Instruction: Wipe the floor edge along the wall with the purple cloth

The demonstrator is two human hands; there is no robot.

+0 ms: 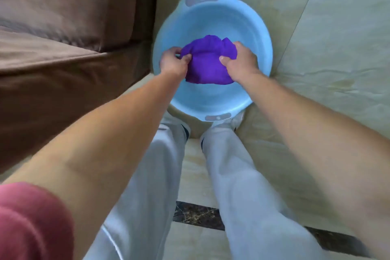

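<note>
The purple cloth (207,63) is bunched up and held over a light blue plastic basin (213,17) on the floor. My left hand (173,62) grips the cloth's left edge with the fingers pinched on a fold. On the cloth's right side, my right hand (239,61) is closed over the fabric. Both forearms reach forward from the bottom of the view. The cloth's underside and the basin's bottom beneath it are hidden.
A brown sofa (63,38) fills the left side, close to the basin. Beige marble floor tiles (327,48) spread to the right, with a dark inlay strip (198,215) near my legs. My legs in light grey trousers (230,175) stand just behind the basin.
</note>
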